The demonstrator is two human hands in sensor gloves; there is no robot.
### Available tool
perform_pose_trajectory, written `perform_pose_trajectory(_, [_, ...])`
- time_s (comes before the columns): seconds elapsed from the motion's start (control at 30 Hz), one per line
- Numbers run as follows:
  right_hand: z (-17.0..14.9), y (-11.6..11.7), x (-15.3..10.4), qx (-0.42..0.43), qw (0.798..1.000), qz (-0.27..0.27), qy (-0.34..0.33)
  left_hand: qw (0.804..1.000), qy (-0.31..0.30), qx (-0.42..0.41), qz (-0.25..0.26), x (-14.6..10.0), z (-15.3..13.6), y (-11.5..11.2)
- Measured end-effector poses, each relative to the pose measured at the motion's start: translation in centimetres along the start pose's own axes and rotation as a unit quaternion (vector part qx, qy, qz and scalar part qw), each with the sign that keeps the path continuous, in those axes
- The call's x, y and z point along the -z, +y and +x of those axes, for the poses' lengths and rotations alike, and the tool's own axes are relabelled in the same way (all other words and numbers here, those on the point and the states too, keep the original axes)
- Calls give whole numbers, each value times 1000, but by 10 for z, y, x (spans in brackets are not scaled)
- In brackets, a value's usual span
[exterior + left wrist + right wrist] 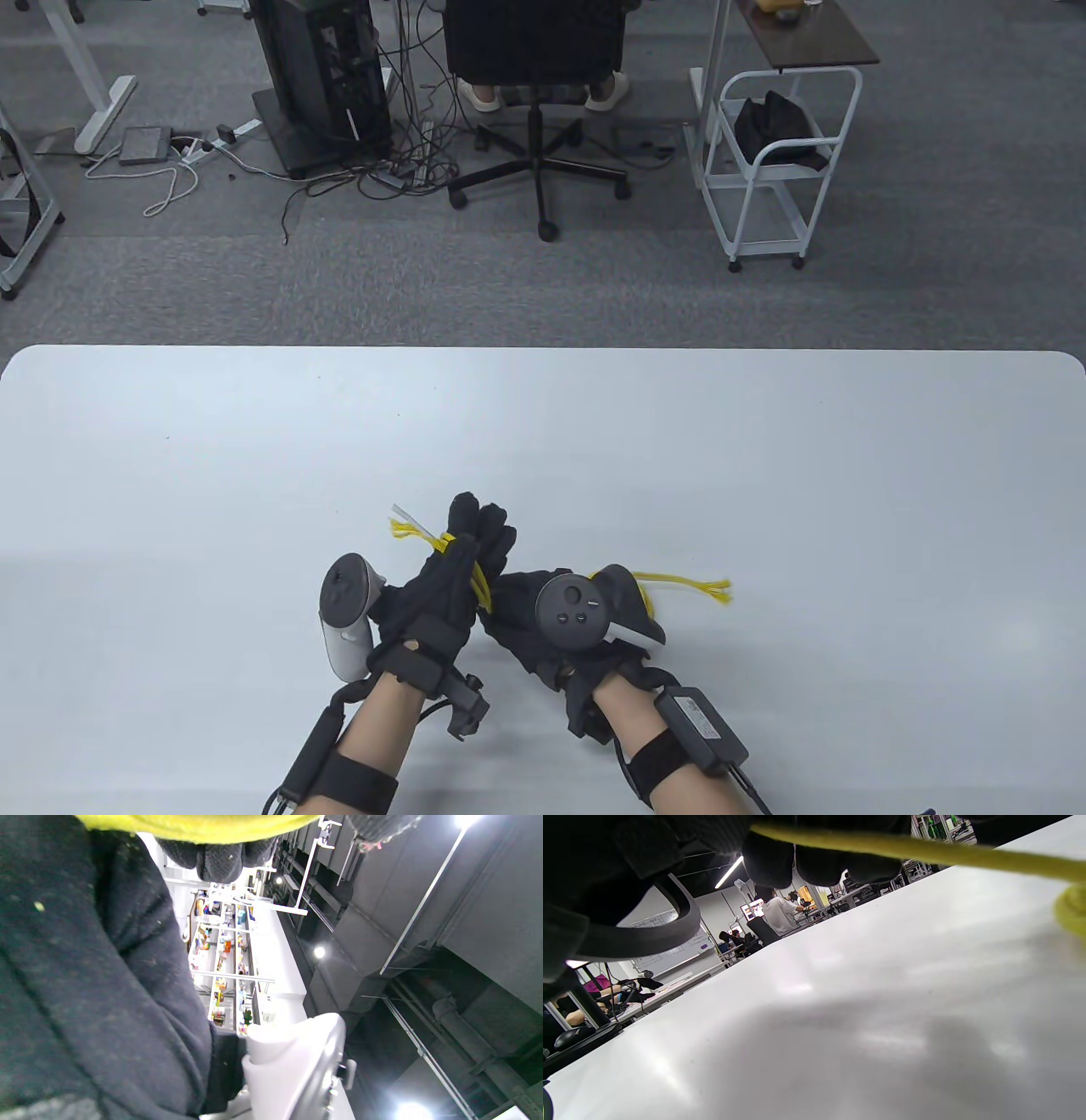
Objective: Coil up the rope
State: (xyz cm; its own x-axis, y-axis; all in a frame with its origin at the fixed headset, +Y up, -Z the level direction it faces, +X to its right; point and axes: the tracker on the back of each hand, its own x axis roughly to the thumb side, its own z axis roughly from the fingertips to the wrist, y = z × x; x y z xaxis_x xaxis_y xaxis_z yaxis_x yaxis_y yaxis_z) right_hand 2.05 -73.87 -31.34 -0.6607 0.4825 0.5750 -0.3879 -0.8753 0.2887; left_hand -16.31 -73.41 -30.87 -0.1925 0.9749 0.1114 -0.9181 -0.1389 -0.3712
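The dark knitted glove of the left hand (97, 984) fills the left half of the frame. A blurred band of yellow rope (195, 825) crosses the top edge, with gloved fingertips (218, 861) just below it. The white plastic tracker (297, 1069) sits at the bottom centre. Behind are cluttered white shelves (222, 963) and a dark ceiling with round lamps (319, 952).
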Motion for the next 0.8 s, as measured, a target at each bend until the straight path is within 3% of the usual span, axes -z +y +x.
perform_pose_trajectory(0.43, [-14,-6,-2,-29,999,7,40,1000,11,13,-16,3,1,-5])
perform_pose_trajectory(0.8, [-39,-36,-15,-6,993,-75,95,984,109,46,-133,8,-10,-17])
